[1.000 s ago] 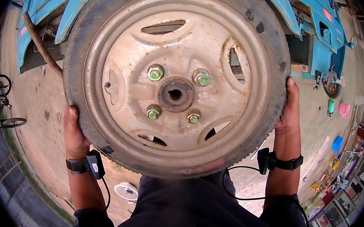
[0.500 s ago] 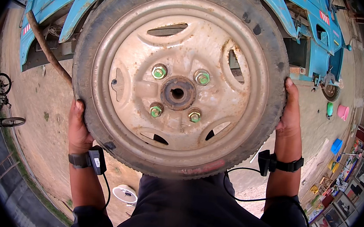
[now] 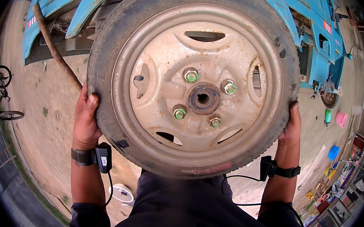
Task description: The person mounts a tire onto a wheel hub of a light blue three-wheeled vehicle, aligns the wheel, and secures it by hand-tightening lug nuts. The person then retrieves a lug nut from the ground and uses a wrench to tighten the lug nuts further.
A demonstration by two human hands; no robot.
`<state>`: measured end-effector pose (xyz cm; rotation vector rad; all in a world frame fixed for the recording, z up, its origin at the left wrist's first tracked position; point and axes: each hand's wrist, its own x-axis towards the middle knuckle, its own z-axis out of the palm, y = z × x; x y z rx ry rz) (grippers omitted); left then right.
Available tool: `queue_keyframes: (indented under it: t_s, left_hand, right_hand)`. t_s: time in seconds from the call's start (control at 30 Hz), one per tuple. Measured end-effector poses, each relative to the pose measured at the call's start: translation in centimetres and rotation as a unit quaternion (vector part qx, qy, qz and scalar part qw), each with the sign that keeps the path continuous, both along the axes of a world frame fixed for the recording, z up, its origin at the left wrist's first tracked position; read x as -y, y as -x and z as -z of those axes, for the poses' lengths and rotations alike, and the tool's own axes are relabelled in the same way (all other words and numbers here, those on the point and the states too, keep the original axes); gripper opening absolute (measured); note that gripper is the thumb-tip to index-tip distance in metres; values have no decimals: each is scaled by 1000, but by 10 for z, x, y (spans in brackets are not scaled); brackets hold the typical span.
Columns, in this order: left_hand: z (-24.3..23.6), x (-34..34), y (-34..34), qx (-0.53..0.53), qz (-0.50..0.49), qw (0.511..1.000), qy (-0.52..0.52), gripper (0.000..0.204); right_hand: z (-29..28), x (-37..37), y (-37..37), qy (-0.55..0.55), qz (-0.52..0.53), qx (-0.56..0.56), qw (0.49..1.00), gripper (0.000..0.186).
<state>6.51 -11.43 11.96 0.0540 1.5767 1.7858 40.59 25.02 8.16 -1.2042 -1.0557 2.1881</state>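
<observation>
A large wheel fills the centre: a dark, worn tyre (image 3: 124, 29) on a beige, rust-speckled steel rim (image 3: 205, 54) with several slots. Green-marked nuts (image 3: 191, 75) ring a dark rusty hub (image 3: 202, 99) with a notched bore. My left hand (image 3: 88, 117) grips the tyre's lower left side, thumb on the sidewall. My right hand (image 3: 292, 122) grips the tyre's right side, thumb near the tread edge, most fingers hidden behind it. Black straps with devices and cables (image 3: 103, 157) are on both wrists.
A blue vehicle body (image 3: 92, 0) spans the top, a wooden pole (image 3: 49, 37) leaning beside it. A bicycle (image 3: 1, 91) is at far left, a white round container (image 3: 121, 193) below. Pink (image 3: 340, 121) and blue tubs (image 3: 333, 152) and clutter lie at right, on dusty ground (image 3: 38, 108).
The wheel has shifted rightward and turned slightly clockwise. My left hand has moved up and to the right with it, while my right hand has moved lower and slightly right.
</observation>
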Motion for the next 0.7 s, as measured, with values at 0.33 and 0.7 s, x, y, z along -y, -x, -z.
queue_keyframes:
  t_s: [0.33, 0.7]
  left_hand:
    - [-19, -79, -17, -28, 96, 995, -26, 84]
    - [-65, -170, -29, -161, 294, 941, -35, 68]
  right_hand:
    - [-1, -10, -65, 10, 52, 40, 998, 65]
    - [-1, -11, -157, -18, 167, 17, 986, 65]
